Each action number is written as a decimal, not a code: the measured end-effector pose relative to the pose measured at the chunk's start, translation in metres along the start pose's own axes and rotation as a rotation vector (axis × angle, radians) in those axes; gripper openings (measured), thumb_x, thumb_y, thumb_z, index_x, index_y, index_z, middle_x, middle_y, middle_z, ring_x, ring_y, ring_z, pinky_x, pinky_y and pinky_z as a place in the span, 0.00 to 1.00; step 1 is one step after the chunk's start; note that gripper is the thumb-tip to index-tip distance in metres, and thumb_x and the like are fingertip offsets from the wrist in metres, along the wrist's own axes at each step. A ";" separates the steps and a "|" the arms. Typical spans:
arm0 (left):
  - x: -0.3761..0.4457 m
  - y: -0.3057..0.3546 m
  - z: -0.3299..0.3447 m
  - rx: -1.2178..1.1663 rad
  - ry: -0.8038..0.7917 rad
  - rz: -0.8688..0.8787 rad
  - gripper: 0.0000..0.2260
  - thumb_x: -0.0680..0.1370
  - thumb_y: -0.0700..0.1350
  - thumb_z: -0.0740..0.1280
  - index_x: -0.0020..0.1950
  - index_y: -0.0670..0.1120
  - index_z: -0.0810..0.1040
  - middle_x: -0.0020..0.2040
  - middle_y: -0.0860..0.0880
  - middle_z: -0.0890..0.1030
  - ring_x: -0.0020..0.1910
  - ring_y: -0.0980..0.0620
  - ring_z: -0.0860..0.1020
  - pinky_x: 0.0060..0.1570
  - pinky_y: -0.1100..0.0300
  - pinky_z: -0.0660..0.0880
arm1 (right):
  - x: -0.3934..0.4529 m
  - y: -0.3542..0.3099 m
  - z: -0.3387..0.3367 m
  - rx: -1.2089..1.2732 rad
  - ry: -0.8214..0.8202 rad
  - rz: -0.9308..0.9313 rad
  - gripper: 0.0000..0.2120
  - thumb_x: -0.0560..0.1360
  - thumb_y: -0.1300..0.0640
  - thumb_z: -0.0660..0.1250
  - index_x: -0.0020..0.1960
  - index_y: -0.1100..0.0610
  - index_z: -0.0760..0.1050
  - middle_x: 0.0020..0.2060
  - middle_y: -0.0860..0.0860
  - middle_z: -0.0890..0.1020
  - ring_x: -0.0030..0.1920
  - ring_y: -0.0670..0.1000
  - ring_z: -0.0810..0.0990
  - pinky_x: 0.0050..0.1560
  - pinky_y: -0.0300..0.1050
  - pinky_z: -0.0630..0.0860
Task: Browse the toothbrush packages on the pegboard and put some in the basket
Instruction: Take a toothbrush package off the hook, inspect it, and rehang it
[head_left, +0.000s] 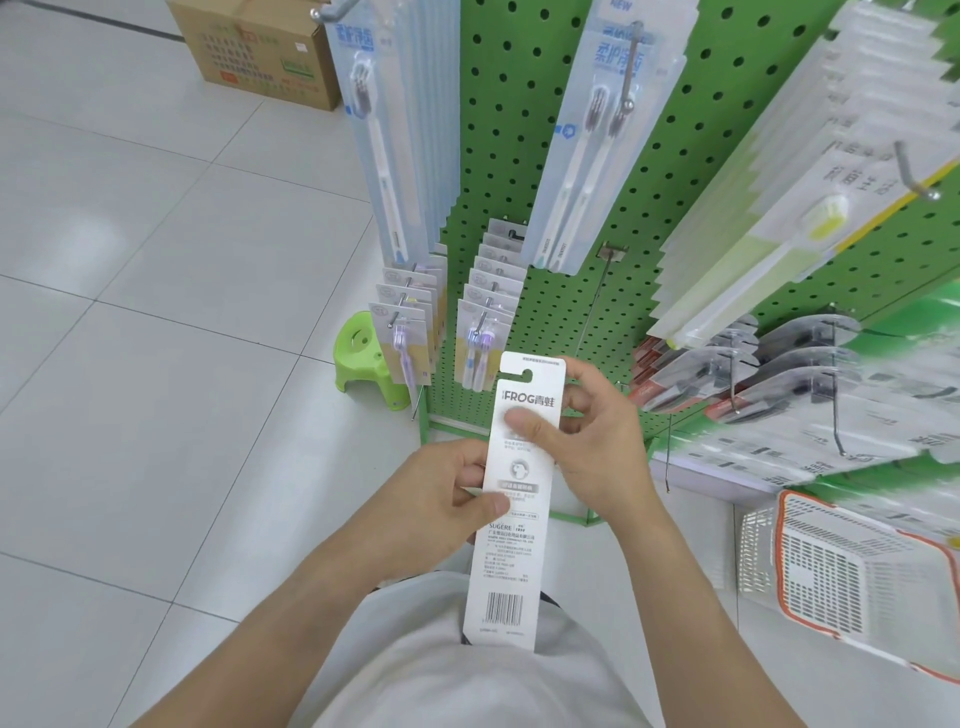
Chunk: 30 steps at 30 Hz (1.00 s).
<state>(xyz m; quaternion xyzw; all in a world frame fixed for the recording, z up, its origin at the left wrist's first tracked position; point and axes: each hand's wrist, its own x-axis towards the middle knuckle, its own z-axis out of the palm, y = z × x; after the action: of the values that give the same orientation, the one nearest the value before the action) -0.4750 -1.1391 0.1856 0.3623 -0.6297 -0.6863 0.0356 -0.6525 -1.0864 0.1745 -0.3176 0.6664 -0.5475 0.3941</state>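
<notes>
Toothbrush package, a long white card printed with "FROG" and a barcode (511, 499), stands nearly upright in front of us, its back toward us and its hang hole at 12 o'clock; we grasp it with both hands. Our left hand (441, 501) pinches its left edge at mid-height, thumb across the print; our right hand (582, 441) grips the upper part from 3 o'clock, thumb pressed flat just below the brand name, fingers curled behind the card. At 12 o'clock from the package rises the green perforated metal pegboard (691, 104), hung with rows of clear blister toothbrush packs (400, 130) on metal hooks; smaller purple-brush packs (408, 338) hang low on it, just above our hands. At 3 o'clock, near our right forearm, sits the white plastic mesh basket with an orange rim (841, 566), well apart from the package. At 10 o'clock a small lime-green plastic stool (363, 358) stands on the pale tiled floor (156, 312); far off at 11 o'clock rests a brown cardboard box (254, 47).
</notes>
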 end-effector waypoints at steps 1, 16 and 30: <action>0.001 0.001 0.000 0.000 -0.002 -0.009 0.11 0.81 0.35 0.66 0.61 0.47 0.78 0.50 0.52 0.87 0.47 0.51 0.86 0.45 0.57 0.83 | 0.002 0.002 -0.001 -0.001 0.027 -0.017 0.17 0.72 0.60 0.78 0.58 0.50 0.80 0.39 0.57 0.85 0.31 0.50 0.83 0.30 0.45 0.78; 0.011 -0.004 -0.014 -0.138 -0.042 -0.067 0.19 0.73 0.34 0.64 0.62 0.47 0.76 0.53 0.42 0.85 0.49 0.43 0.86 0.40 0.48 0.83 | -0.010 0.031 0.000 -0.055 -0.211 0.053 0.28 0.64 0.61 0.83 0.61 0.48 0.78 0.43 0.51 0.87 0.37 0.51 0.80 0.34 0.44 0.77; 0.026 -0.007 -0.024 -0.056 0.243 -0.014 0.07 0.81 0.41 0.67 0.59 0.43 0.77 0.43 0.45 0.87 0.39 0.44 0.86 0.30 0.44 0.82 | -0.019 0.026 0.002 -0.171 -0.507 0.229 0.45 0.59 0.61 0.87 0.67 0.34 0.70 0.50 0.52 0.85 0.36 0.60 0.85 0.40 0.52 0.81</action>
<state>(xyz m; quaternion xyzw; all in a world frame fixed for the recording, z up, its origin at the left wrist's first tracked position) -0.4783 -1.1710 0.1690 0.4460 -0.5988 -0.6548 0.1173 -0.6413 -1.0660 0.1517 -0.3992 0.6219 -0.3444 0.5790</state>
